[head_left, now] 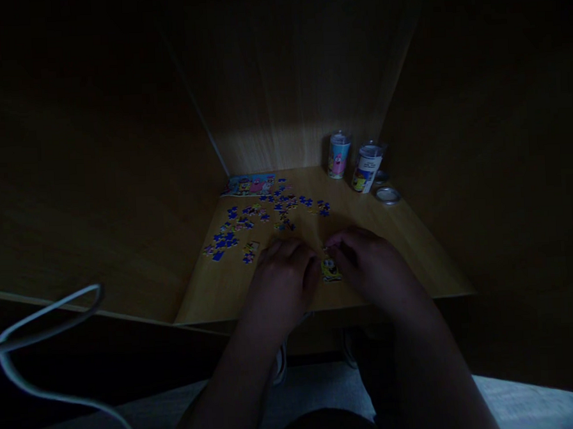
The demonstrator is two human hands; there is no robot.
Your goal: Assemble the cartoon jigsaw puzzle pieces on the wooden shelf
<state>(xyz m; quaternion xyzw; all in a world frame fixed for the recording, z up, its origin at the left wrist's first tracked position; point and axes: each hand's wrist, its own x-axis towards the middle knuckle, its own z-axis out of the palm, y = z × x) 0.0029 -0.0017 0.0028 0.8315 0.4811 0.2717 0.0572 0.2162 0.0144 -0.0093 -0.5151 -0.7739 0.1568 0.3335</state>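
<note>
A small joined patch of jigsaw puzzle with a yellow cartoon face lies near the table's front edge, between my hands. My right hand is at its upper right, thumb and forefinger pinched on a puzzle piece just above the patch. On the left, my left hand rests on the tabletop with fingers curled together; whatever they may hold is hidden. Left of that hand sits a small cluster of joined pieces. Loose puzzle pieces, many with blue sides up, are scattered beyond it.
At the back left lies a colourful cartoon picture sheet. Two printed canisters, one pink and blue and one with a white label, stand at the back right by a round metal lid. Wooden panels enclose the table. A white cable hangs lower left.
</note>
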